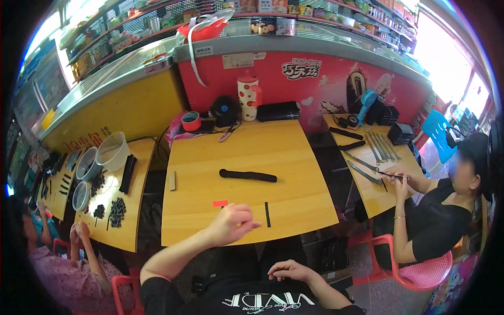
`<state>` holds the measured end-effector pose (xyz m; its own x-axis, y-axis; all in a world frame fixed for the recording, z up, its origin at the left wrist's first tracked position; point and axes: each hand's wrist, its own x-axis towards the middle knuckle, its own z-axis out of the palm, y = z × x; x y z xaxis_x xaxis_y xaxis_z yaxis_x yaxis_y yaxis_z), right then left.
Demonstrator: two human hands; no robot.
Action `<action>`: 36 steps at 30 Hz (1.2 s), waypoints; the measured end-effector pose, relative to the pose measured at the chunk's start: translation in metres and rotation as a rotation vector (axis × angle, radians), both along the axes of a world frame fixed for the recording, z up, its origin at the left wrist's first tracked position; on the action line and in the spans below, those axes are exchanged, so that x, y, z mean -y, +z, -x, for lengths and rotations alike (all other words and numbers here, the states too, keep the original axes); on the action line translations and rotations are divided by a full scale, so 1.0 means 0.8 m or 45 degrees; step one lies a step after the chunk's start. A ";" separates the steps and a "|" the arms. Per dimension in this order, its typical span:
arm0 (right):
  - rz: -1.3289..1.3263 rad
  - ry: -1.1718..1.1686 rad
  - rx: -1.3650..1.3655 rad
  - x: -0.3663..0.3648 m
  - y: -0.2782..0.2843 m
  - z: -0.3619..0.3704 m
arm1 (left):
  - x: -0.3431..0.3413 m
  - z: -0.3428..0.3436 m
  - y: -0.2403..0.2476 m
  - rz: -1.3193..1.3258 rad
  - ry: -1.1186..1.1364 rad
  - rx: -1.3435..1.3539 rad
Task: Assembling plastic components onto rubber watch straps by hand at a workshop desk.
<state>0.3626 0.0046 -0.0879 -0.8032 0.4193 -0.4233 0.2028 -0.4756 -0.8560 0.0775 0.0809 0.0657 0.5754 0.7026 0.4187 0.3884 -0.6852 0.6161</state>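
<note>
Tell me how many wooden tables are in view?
3. The middle table lies under the left hand; the left table holds bowls; the right table holds metal strips. Others may be hidden.

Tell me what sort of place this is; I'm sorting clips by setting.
Most likely a small shop used for hand assembly work. Stocked goods shelves run behind a red and yellow freezer counter, and yellow wooden tables hold black parts, tubs and tools.

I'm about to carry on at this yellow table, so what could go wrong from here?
1. The thin black strip lies near the front edge of the table, beside your left hand; a careless sweep might knock it off.
2. The small red piece sits just ahead of that hand and could get brushed away.
</note>
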 end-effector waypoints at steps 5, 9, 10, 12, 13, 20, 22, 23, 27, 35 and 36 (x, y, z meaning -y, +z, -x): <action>-0.224 0.113 -0.074 -0.022 0.024 0.004 | -0.014 0.045 -0.062 -0.346 0.689 0.093; -0.231 0.144 -0.119 -0.044 0.048 0.025 | -0.039 0.096 -0.104 -0.356 1.038 0.136; -0.338 0.201 -0.103 -0.049 0.053 0.029 | -0.047 0.103 -0.113 -0.365 1.156 0.182; -0.482 0.272 -0.082 -0.059 0.067 0.035 | -0.055 0.112 -0.126 -0.394 1.223 0.206; -0.478 0.269 -0.076 -0.063 0.071 0.036 | -0.060 0.114 -0.130 -0.435 1.298 0.227; -0.388 0.193 -0.225 -0.123 0.105 0.048 | -0.072 0.131 -0.140 -0.310 1.363 0.401; -0.364 0.212 -0.337 -0.158 0.118 0.058 | -0.066 0.142 -0.139 -0.225 1.352 0.534; -0.359 0.171 -0.334 -0.174 0.125 0.061 | -0.066 0.146 -0.145 -0.053 1.290 0.780; -0.437 -0.226 -0.618 -0.236 0.123 0.054 | -0.069 0.180 -0.140 0.612 0.660 2.033; -0.128 -0.510 -0.900 -0.272 0.030 0.000 | -0.062 0.243 -0.165 0.483 0.031 2.680; -0.031 -0.402 -0.900 -0.278 0.026 -0.014 | -0.061 0.244 -0.165 0.461 0.058 2.690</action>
